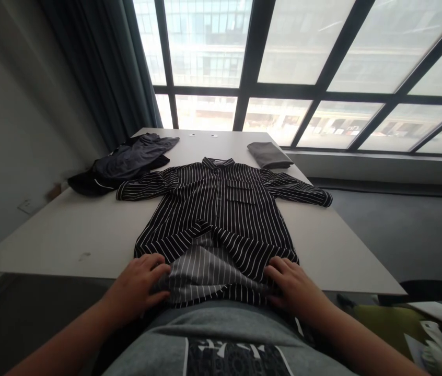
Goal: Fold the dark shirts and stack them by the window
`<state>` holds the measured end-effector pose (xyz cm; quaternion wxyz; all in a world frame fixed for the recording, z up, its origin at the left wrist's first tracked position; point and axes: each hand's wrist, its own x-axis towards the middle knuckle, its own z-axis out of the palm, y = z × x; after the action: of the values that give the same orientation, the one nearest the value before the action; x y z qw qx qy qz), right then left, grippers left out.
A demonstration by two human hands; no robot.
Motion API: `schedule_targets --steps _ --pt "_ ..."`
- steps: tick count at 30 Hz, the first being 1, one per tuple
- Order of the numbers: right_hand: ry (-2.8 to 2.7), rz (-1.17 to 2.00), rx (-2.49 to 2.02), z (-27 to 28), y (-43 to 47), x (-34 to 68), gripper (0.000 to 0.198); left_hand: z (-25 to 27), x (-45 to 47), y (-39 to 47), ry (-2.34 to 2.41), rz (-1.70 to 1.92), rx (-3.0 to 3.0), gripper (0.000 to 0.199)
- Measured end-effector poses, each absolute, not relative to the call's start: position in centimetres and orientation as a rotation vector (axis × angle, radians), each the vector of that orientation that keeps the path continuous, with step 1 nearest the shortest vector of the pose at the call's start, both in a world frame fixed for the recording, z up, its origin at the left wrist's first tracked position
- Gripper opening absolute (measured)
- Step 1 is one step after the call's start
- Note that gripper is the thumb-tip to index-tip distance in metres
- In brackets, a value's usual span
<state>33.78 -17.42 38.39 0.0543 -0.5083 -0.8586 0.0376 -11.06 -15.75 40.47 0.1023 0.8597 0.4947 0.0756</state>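
A black shirt with white stripes [221, 209] lies front side up on the white table, its collar toward the window and both short sleeves spread out. Its lower hem hangs at the near table edge, where the front panels part and show the greyish inner side of the back. My left hand [142, 282] grips the hem at the left corner, fingers curled on the cloth. At the right corner, my right hand [289, 282] likewise has its fingers closed on the hem. Some fingertips are hidden by the fabric.
A heap of dark clothes [127, 159] sits at the table's far left. A folded grey cloth [270, 155] lies at the far right. Behind the white table [346, 250] are a dark curtain [107, 62] and large windows. A green seat [385, 329] with items stands at lower right.
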Motion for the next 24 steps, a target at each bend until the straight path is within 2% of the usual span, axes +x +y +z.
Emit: schedule_targets --steps 4,7,12,18,24 --pt "-2.467 -0.297 -1.468 34.4 -18.4 35.8 0.04 36.4 -12.6 -16.7 1.431 0.466 2.767 0.027" --pt "-2.38 -0.444 -1.48 32.9 -19.0 37.7 0.042 35.1 -14.3 -17.0 1.38 0.632 2.817 0.023" --pt "-2.337 -0.461 -1.501 32.8 -19.7 38.6 0.038 35.2 -15.3 -18.0 1.204 0.629 2.947 0.027" --pt "-2.486 -0.336 -1.036 34.5 -19.3 37.2 0.036 35.6 -13.5 -17.7 1.196 0.729 3.015 0.023" --pt "-2.582 -0.198 -0.926 36.4 -18.0 37.2 0.027 36.4 -12.3 -16.2 1.07 0.64 3.07 0.032"
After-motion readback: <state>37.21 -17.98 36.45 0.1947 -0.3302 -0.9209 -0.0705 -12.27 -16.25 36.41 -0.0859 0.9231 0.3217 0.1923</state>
